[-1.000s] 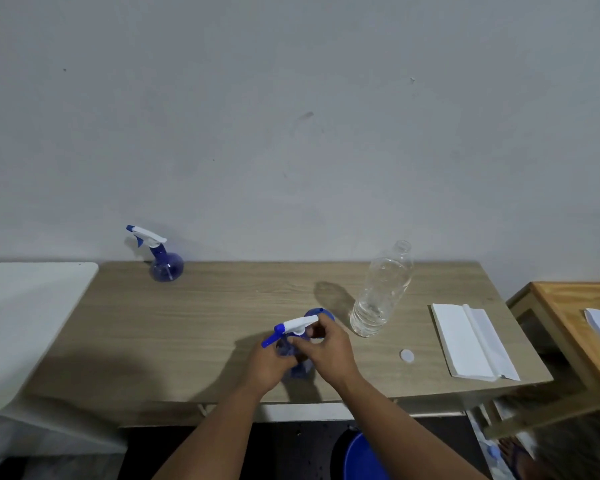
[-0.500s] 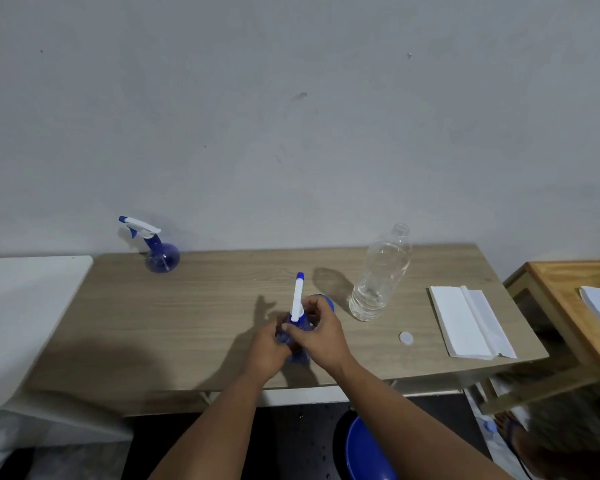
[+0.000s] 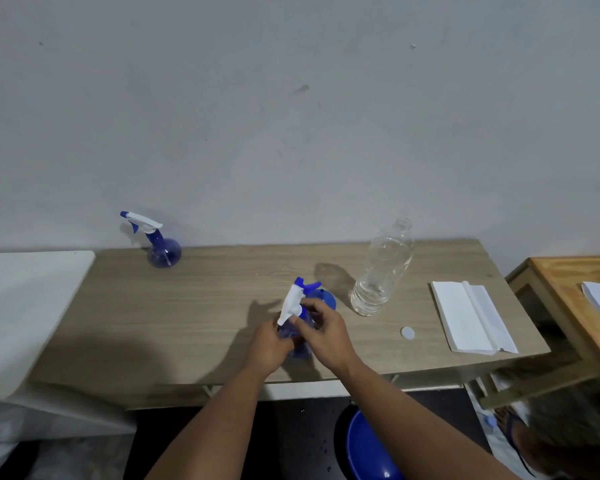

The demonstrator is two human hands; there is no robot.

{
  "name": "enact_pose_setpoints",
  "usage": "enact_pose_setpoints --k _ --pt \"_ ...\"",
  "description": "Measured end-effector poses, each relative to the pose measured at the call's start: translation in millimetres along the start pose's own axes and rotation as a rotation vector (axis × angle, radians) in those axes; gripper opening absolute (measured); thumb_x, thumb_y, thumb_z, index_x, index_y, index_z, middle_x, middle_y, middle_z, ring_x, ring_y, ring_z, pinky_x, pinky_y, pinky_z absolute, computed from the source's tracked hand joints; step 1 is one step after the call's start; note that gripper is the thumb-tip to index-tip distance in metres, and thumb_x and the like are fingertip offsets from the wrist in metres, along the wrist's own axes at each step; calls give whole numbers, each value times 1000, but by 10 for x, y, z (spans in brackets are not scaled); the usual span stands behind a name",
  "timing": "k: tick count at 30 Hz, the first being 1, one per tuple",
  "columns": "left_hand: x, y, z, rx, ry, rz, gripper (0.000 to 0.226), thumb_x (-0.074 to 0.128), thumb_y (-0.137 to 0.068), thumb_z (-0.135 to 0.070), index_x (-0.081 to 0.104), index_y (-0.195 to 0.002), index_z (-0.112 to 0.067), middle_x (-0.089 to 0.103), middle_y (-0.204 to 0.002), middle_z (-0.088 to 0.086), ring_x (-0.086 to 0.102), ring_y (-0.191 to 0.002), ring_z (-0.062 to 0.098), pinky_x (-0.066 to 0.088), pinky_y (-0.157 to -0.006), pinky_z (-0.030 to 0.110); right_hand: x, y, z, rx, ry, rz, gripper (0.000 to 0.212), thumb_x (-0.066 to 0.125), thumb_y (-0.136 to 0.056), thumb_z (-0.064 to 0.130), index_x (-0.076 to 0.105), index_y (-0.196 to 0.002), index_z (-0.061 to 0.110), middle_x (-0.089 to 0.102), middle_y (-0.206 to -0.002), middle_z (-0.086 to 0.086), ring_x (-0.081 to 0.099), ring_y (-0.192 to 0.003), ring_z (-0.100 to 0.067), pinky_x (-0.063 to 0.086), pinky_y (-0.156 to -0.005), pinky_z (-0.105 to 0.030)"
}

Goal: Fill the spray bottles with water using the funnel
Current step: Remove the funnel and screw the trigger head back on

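Nearest, below the table edge, part of a blue round object [image 3: 364, 452] shows on the dark floor. Above it, both forearms reach onto the wooden table [image 3: 194, 317]. The left hand [image 3: 269, 348] is wrapped around the body of the near spray bottle [image 3: 300, 348], which stands close to the front edge; the right hand [image 3: 323, 332] is closed on its neck, fingertips at the base of the white trigger head [image 3: 291, 301] — the blue nozzle tip points away and slightly up. Just behind these hands, a blue funnel [image 3: 326, 297] lies partly hidden, its rim visible. To the right stand a clear water bottle [image 3: 381, 271], uncapped and holding a little water at its base, and, nearer the front edge, its white cap [image 3: 407, 333] lying flat. Farther right lies a folded white paper towel [image 3: 471, 317]. At the far left of the table, against the wall — a second spray bottle [image 3: 160, 247] stands upright, well apart from the hands.
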State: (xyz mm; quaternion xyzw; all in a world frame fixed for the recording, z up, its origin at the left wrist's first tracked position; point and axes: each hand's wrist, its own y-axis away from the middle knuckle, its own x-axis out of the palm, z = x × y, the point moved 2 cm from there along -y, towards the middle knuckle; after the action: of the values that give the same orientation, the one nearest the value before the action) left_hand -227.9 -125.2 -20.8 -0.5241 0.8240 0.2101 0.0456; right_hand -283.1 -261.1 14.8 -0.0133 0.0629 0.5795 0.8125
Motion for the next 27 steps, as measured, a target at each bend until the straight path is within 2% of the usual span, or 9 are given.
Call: enact_pose_setpoints --k 6,8,11,14,18,20,22,24,27 --pt "-7 5 -18 16 0 -11 29 76 -66 -20 71 -95 -26 77 -92 -1 71 -85 14 55 -75 30 -9 -84 34 52 81 -49 35 93 -77 21 64 -96 18 77 -96 4 75 -91 -10 59 -80 -24" --pt "-7 -13 11 24 14 5 30 80 -68 -18 70 -93 -29 77 -88 -8 72 -83 7 55 -75 26 -36 -72 21 21 84 -29 33 91 -79 20 68 -102 21 77 -100 6 75 -95 -10 60 -87 -28" --pt "-14 8 -25 27 45 34 47 75 -77 4 68 -106 -32 77 -93 -18 71 -89 1 51 -75 13 -65 -28 16 -40 80 38 33 80 -88 6 74 -116 22 79 -107 5 75 -103 -13 59 -95 -31" --pt "-2 -2 -17 45 75 45 59 72 -76 12 66 -117 -31 77 -101 -19 71 -97 0 51 -80 11 -116 -27 29 -38 92 65 34 74 -90 6 75 -115 30 79 -108 4 75 -104 -16 59 -98 -36" --pt "-2 6 -18 45 65 28 51 75 -71 2 69 -112 -27 78 -98 -12 71 -92 2 53 -79 13 -105 -61 -11 -16 128 69 22 81 -86 18 71 -104 26 77 -101 3 74 -98 -15 60 -94 -40" --pt "-5 10 -2 40 42 33 44 73 -66 -10 69 -106 -28 78 -93 -9 71 -85 3 54 -76 17 -65 -73 -22 19 138 4 29 89 -79 24 65 -95 20 76 -92 3 74 -88 -14 61 -86 -40" --pt "-16 4 22 34 28 35 40 71 -68 -7 70 -103 -26 78 -92 -6 71 -85 7 55 -77 23 -40 -69 -25 30 167 -29 37 92 -74 29 64 -96 20 77 -94 5 75 -89 -10 61 -86 -38" --pt "-27 6 18 26 7 21 39 70 -73 0 71 -98 -30 78 -90 -9 72 -86 9 56 -75 25 -33 -40 -15 -19 145 15 37 90 -78 24 67 -108 21 78 -102 7 75 -98 -10 61 -91 -34" --pt "-24 16 -6 4 25 31 47 69 -79 7 70 -100 -36 77 -89 -17 72 -84 -1 53 -69 16 -56 21 -13 -118 140 56 28 76 -91 9 71 -116 22 76 -104 5 73 -99 -16 58 -91 -32"
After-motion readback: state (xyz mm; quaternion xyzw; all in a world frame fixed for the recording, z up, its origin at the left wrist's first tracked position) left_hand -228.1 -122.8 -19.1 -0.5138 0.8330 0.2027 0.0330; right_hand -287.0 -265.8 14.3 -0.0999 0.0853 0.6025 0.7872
